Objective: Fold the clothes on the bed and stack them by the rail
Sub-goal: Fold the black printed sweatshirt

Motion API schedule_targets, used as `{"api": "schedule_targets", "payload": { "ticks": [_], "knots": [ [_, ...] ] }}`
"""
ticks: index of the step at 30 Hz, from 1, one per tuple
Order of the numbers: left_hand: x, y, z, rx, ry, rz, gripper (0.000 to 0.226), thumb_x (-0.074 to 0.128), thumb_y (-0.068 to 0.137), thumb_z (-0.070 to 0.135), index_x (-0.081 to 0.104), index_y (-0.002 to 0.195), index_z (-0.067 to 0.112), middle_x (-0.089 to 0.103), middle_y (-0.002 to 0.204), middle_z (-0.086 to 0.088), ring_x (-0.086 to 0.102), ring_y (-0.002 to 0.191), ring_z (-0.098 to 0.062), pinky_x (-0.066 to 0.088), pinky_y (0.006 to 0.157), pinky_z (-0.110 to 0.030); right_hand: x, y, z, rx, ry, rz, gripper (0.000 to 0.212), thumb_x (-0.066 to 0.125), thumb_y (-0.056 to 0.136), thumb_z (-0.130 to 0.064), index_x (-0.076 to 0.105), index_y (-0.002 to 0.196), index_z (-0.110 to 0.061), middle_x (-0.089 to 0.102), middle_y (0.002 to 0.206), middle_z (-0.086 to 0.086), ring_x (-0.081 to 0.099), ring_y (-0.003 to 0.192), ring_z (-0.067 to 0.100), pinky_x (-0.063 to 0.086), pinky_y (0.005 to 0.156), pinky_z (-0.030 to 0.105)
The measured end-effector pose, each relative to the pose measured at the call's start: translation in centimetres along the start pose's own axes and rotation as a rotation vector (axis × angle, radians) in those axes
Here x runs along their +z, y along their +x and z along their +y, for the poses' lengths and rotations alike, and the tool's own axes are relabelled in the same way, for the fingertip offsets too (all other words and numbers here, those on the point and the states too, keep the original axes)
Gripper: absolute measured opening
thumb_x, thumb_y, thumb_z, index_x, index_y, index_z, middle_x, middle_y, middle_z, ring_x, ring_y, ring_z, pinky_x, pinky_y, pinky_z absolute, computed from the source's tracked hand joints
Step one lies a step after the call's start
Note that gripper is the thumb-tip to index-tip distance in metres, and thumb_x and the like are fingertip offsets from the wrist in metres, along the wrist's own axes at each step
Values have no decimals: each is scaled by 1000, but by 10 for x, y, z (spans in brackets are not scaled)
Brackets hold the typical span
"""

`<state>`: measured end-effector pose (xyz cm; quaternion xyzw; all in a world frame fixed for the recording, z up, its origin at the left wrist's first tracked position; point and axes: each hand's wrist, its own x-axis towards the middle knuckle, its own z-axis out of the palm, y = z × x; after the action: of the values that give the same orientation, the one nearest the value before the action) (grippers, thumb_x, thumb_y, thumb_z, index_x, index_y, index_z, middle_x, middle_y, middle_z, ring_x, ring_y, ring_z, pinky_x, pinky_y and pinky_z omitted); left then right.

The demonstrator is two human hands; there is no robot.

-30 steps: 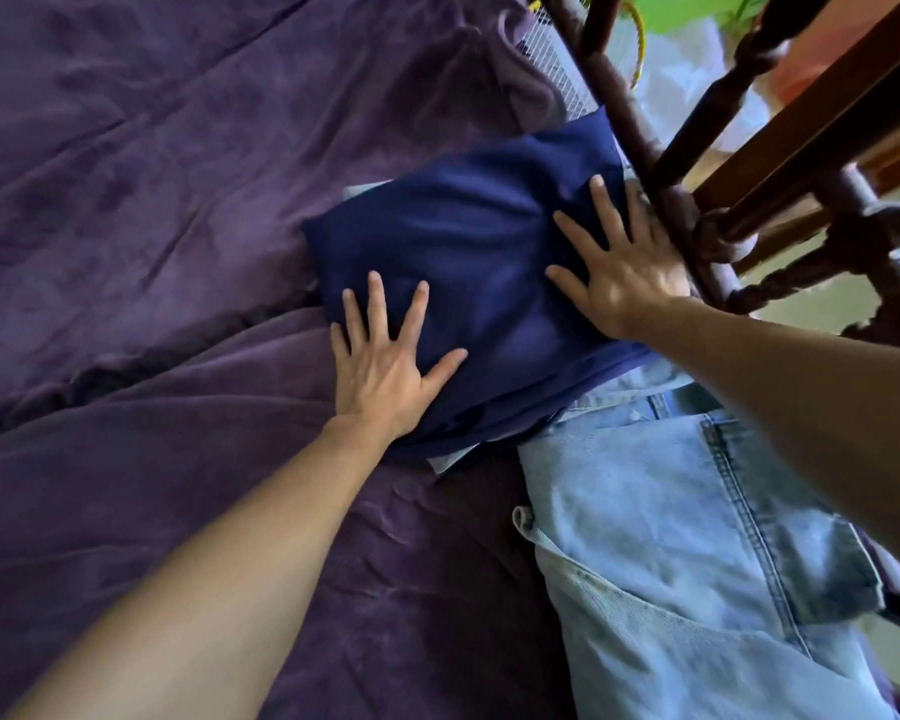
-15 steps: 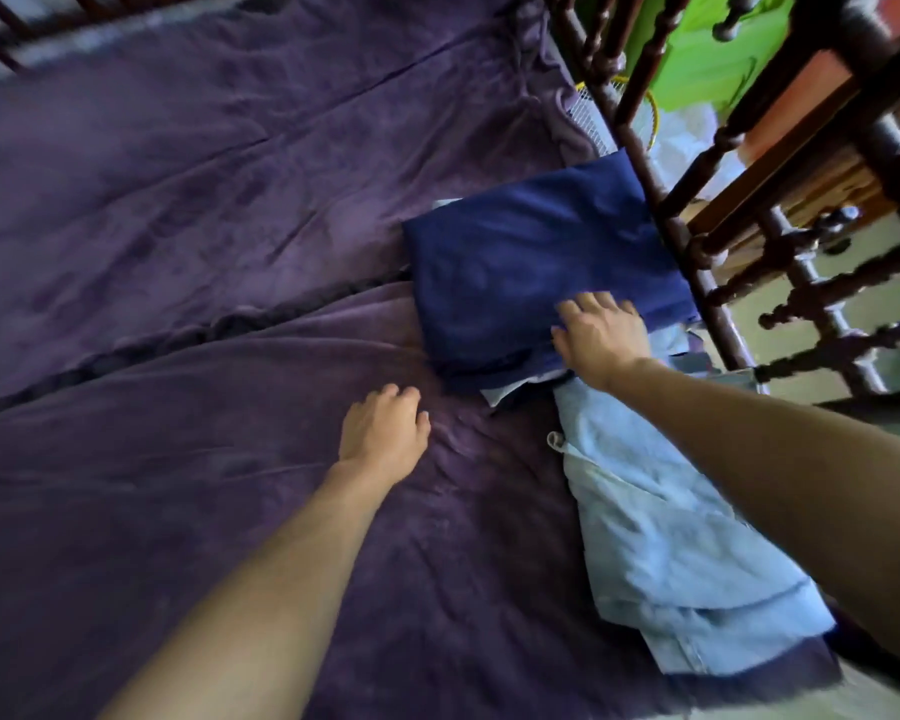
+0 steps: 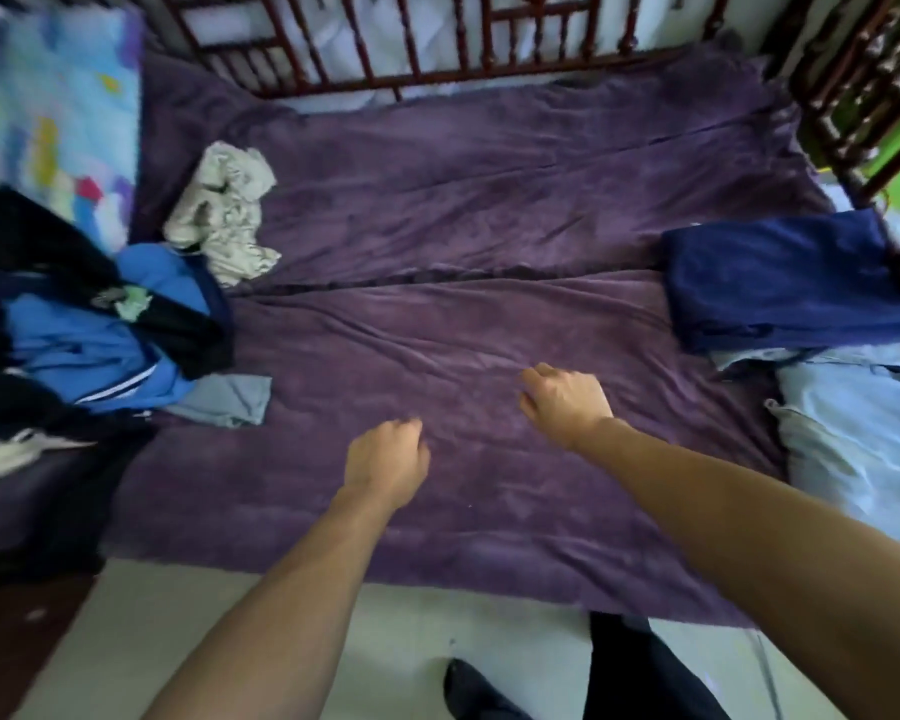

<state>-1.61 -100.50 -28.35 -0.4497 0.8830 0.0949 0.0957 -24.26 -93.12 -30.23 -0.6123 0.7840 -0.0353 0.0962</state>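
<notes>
A folded navy garment [image 3: 785, 283] lies at the right of the purple bed [image 3: 489, 210], on top of pale folded cloth and next to the dark wooden rail [image 3: 863, 111]. Light blue jeans [image 3: 853, 439] lie just in front of it. At the left sits a heap of unfolded clothes: blue and black pieces [image 3: 100, 324], a crumpled cream garment [image 3: 224, 215] and a grey piece [image 3: 224, 400]. My left hand [image 3: 385, 459] and my right hand [image 3: 567, 402] hover over the middle of the bed, fingers curled, holding nothing.
A wooden headboard rail [image 3: 437, 54] runs along the far side. A colourful patterned pillow [image 3: 48, 111] lies at the far left. The pale floor [image 3: 178, 615] and a dark trouser leg [image 3: 640, 672] show below the bed's near edge.
Both hands have left the navy garment and drawn back to the middle of the bed. The view has pulled back and swung left, bringing the unfolded heap into sight.
</notes>
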Motion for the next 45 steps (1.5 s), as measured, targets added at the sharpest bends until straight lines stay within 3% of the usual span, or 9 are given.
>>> {"api": "schedule_targets", "payload": {
  "ticks": [6,16,25,35,41,45],
  "knots": [
    [-33,-74,-133,-241,-58,83,20,47,92,30,61,98,17,68,102,-7,63,97,-31,48,74,-35,-19,31,-145,-213,28,45,21,45,94,-29,57,100,-13,64,105,7,62,88,35,35,59,35],
    [-46,-87,-301,-460,-93,107,27,44,94,33,60,111,20,66,109,-5,61,103,-27,46,81,-33,5,139,-308,-395,-5,-21,25,43,96,-31,56,107,-14,61,111,6,62,94,33,38,63,34],
    [-62,-2,-450,-491,-193,65,24,43,95,31,58,108,17,64,105,-4,60,97,-25,41,71,-32,42,263,-420,-340,42,-171,28,42,95,-32,56,115,-19,62,115,2,62,99,29,43,72,33],
    [-55,65,-627,-480,-120,-38,28,46,94,28,59,114,14,55,113,-10,55,103,-29,47,85,-39,90,346,-531,-271,112,-246,43,47,94,-40,48,133,-22,58,120,3,62,98,29,51,77,38],
    [-52,136,-755,-269,129,52,41,51,90,30,51,129,17,44,132,-11,39,123,-31,34,98,-43,127,432,-615,-120,106,-234,49,53,91,-39,43,135,-20,50,126,5,50,117,28,47,81,40],
    [-42,180,-835,-253,211,85,56,47,91,40,34,144,25,22,154,-16,13,142,-37,14,111,-55,146,520,-660,35,167,-169,64,60,88,-36,32,142,-15,41,138,10,41,124,33,43,90,46]
  ]
}}
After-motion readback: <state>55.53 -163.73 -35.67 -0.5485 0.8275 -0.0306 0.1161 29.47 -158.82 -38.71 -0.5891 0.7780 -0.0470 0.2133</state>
